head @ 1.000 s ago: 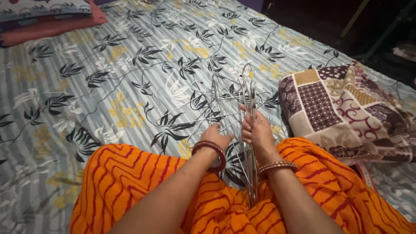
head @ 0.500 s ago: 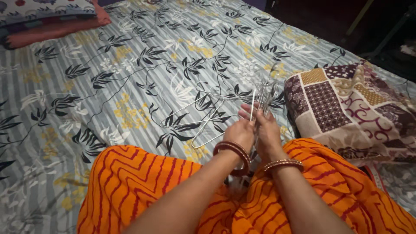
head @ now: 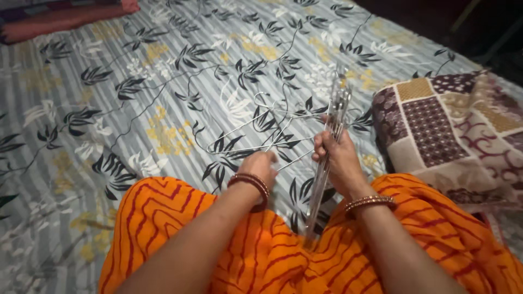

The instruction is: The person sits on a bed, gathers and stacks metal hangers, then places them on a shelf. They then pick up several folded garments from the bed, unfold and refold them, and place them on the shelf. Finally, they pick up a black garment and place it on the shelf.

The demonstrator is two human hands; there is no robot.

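My right hand point(head: 339, 158) grips a bundle of metal wire hangers point(head: 327, 163), held upright with the hooks pointing up and the lower ends between my orange-clad knees. My left hand point(head: 260, 164) rests on the bed at the near end of a few loose wire hangers point(head: 261, 136) lying flat on the sheet; its fingers are curled over one hanger's wire. Bangles sit on both wrists.
The bed is covered by a grey striped sheet point(head: 109, 109) with black and yellow leaf prints. A folded patchwork blanket point(head: 452, 130) lies at the right. Red and patterned pillows point(head: 54, 13) are at the far left corner. My orange striped garment point(head: 272, 250) fills the foreground.
My left hand left the held bundle and came down to the loose hangers on the sheet. The bundle in my right hand stays upright, shifted slightly right.
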